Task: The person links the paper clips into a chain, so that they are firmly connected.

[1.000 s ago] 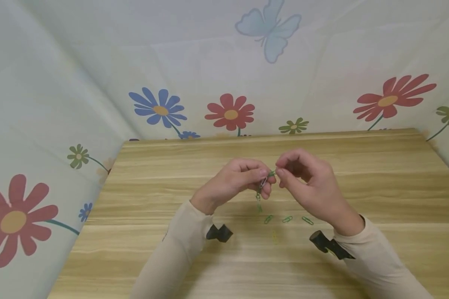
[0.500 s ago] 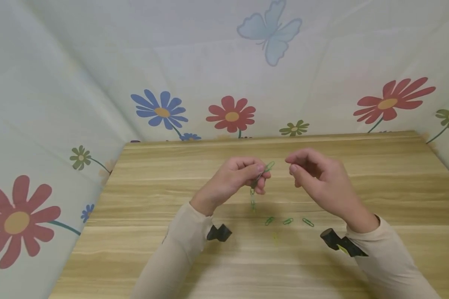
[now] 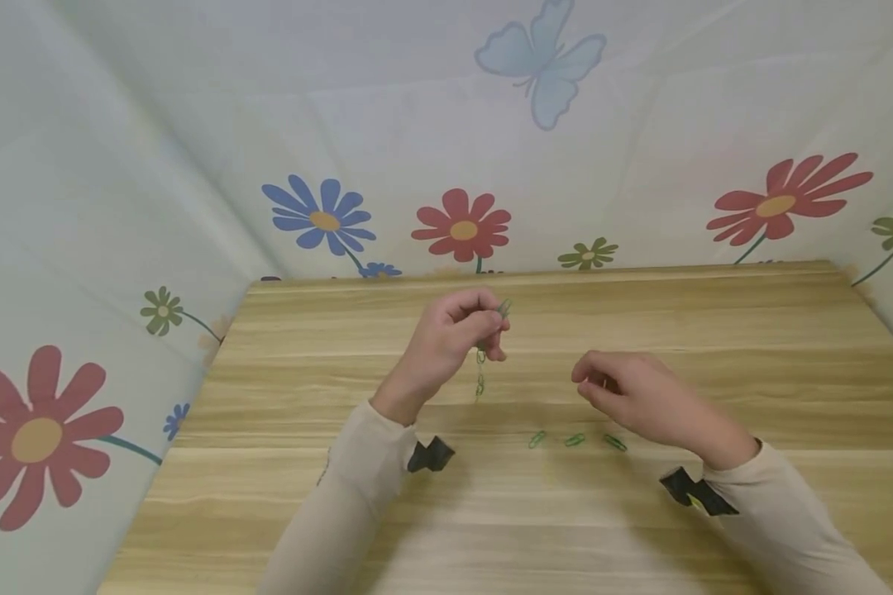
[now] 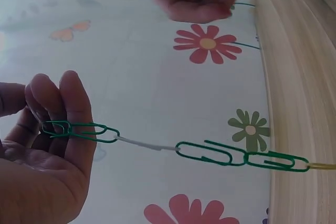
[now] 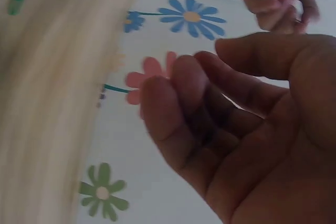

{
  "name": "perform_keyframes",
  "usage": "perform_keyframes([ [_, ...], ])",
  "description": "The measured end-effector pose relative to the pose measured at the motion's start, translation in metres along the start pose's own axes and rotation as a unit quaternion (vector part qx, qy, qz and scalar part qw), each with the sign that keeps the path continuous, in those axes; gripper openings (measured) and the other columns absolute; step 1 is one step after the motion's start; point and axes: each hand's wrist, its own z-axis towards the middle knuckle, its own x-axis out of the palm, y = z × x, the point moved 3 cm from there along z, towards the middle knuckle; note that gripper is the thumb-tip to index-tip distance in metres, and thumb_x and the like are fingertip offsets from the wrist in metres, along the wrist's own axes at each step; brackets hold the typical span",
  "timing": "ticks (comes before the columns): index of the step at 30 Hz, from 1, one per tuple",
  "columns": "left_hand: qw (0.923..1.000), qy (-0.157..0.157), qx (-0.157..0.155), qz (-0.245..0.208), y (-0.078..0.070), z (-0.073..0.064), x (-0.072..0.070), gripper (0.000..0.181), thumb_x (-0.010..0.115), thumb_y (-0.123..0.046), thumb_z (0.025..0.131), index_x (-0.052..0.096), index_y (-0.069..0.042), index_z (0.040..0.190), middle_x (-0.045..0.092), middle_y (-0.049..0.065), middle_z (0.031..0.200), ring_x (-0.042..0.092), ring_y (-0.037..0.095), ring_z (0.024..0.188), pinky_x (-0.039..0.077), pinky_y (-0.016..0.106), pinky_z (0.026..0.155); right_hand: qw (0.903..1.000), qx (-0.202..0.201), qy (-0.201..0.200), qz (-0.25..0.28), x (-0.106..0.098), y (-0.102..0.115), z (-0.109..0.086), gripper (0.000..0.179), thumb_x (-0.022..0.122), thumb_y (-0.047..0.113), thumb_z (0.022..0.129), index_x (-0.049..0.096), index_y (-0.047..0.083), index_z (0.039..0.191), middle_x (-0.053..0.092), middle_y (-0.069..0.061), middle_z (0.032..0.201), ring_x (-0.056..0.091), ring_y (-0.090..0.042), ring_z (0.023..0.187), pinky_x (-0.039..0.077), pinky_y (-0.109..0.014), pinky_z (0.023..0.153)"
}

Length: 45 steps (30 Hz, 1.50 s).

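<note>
My left hand (image 3: pixel 454 335) pinches the top of a paper clip chain (image 3: pixel 480 376), which hangs below the fingers over the table. Seen from the left wrist, the linked paper clips (image 4: pixel 210 153) are green, white, green, green, with a yellow clip (image 4: pixel 321 166) cut off at the right edge. Another green clip (image 4: pixel 55 128) lies against the fingers of that hand. My right hand (image 3: pixel 640 397) hovers apart from the chain, fingers loosely bent, and its wrist view shows nothing in it. Three loose green paper clips (image 3: pixel 575 440) lie on the table between the two hands.
The wood-grain table (image 3: pixel 305 364) runs back to a white cloth backdrop (image 3: pixel 387 107) printed with flowers and a butterfly. Cloth also rises along the left and right sides. A small black device (image 3: pixel 430 454) sits at each sleeve cuff.
My right hand has let go of the chain's end clip and moved right and down. The left hand has lifted the chain up and to the left.
</note>
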Motion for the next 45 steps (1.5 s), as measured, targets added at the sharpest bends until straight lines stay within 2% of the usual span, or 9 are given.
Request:
perform_keyframes([
  [6,0.9998,-0.003,0.008,0.020,0.001,0.002,0.000,0.018,0.053,-0.007,0.097,0.059,0.007,0.088,0.060,0.010,0.082,0.053,0.019,0.062,0.057,0.034,0.065,0.9974,-0.035,0.061,-0.019,0.042,-0.008,0.010,0.014,0.064,0.000,0.094,0.071,0.005,0.105,0.068,0.001,0.089,0.058,-0.008,0.075,0.051,-0.032,0.067],
  [9,0.9997,0.000,0.006,0.022,0.001,0.002,0.001,0.019,0.053,-0.008,0.097,0.059,0.009,0.088,0.060,0.010,0.082,0.053,0.020,0.062,0.057,0.034,0.065,0.9956,-0.050,0.069,-0.040,0.058,-0.008,0.012,0.018,0.064,-0.002,0.091,0.072,0.004,0.107,0.070,-0.002,0.096,0.060,-0.009,0.080,0.053,-0.035,0.071],
  [16,0.9997,-0.006,-0.003,0.024,0.001,0.002,-0.002,0.018,0.055,-0.011,0.096,0.061,0.003,0.089,0.061,0.009,0.081,0.055,0.019,0.063,0.058,0.036,0.066,0.9922,-0.056,0.061,-0.093,0.082,-0.005,0.012,0.013,0.065,-0.001,0.089,0.068,0.008,0.097,0.062,0.003,0.082,0.052,-0.008,0.069,0.050,-0.032,0.063],
  [20,0.9997,-0.016,0.006,0.019,-0.002,0.001,-0.006,0.017,0.056,-0.010,0.096,0.060,0.004,0.089,0.063,0.008,0.083,0.056,0.018,0.062,0.058,0.035,0.066,0.9915,-0.054,0.058,-0.103,0.085,-0.002,0.012,0.014,0.067,0.001,0.089,0.061,0.013,0.085,0.055,0.008,0.072,0.047,-0.007,0.062,0.046,-0.030,0.057],
  [24,0.9997,-0.014,0.019,0.012,-0.004,0.001,-0.008,0.016,0.055,-0.007,0.096,0.059,0.006,0.089,0.063,0.007,0.083,0.058,0.018,0.061,0.058,0.033,0.065,0.9935,-0.040,0.069,-0.081,0.085,-0.003,0.012,0.023,0.064,0.000,0.088,0.050,0.016,0.077,0.043,0.009,0.063,0.038,-0.006,0.055,0.036,-0.026,0.049],
  [28,0.9997,-0.010,0.021,0.008,-0.004,0.001,-0.009,0.016,0.055,-0.007,0.096,0.059,0.007,0.089,0.062,0.007,0.083,0.058,0.017,0.060,0.057,0.033,0.065,0.9939,-0.019,0.094,-0.054,0.086,-0.006,0.012,0.022,0.062,-0.001,0.081,0.049,0.016,0.075,0.044,0.009,0.063,0.038,-0.005,0.054,0.034,-0.025,0.048],
  [32,0.9997,-0.006,0.022,0.010,-0.005,0.001,-0.009,0.016,0.054,-0.007,0.096,0.059,0.006,0.089,0.061,0.007,0.083,0.058,0.018,0.060,0.058,0.034,0.066,0.9926,-0.014,0.108,-0.054,0.088,-0.007,0.013,0.020,0.061,0.000,0.075,0.049,0.016,0.073,0.044,0.008,0.063,0.039,-0.007,0.054,0.034,-0.026,0.049],
  [41,0.9993,-0.016,0.033,0.012,-0.002,0.001,-0.014,0.017,0.053,-0.006,0.095,0.058,0.008,0.087,0.059,0.009,0.079,0.058,0.020,0.059,0.058,0.035,0.067,0.9913,-0.033,0.112,-0.062,0.094,-0.008,0.013,0.021,0.060,0.003,0.068,0.047,0.019,0.067,0.042,0.011,0.060,0.036,-0.005,0.052,0.032,-0.025,0.047],
  [45,0.9991,-0.011,0.035,0.019,-0.002,0.001,-0.013,0.018,0.054,-0.008,0.094,0.058,0.007,0.085,0.059,0.009,0.078,0.058,0.020,0.058,0.058,0.036,0.066,0.9929,-0.042,0.111,-0.010,0.087,-0.007,0.015,0.022,0.060,0.002,0.070,0.047,0.019,0.069,0.040,0.012,0.062,0.037,-0.004,0.055,0.032,-0.023,0.051],
])
